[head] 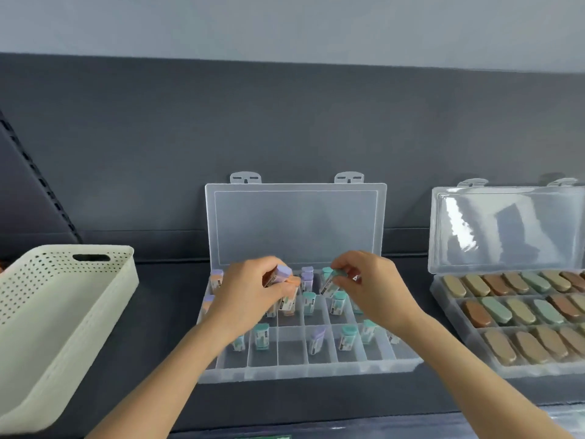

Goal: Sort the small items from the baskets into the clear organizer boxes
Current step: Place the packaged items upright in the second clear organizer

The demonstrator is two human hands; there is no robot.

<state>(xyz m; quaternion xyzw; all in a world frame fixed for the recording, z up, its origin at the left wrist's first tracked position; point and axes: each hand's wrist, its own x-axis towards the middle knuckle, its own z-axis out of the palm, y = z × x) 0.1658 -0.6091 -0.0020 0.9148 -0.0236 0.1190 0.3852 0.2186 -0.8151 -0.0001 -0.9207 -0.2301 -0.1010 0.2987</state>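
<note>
left hand (250, 299): purple item (281, 274) pinched by curled fingers | right hand (376, 289): teal item (331, 280) pinched at fingertips | both held over clear organizer box (304, 372) | cream basket (63, 312) set leftward

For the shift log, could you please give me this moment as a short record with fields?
left hand: pinches a purple item above the middle box; more items seem held under its fingers
right hand: pinches a teal item above the same box
middle box: open; some compartments hold upright teal, purple or orange items, others are bare
right box: open; rows of tan, green and brown oval items
basket: cream, perforated, left of the middle box
</note>
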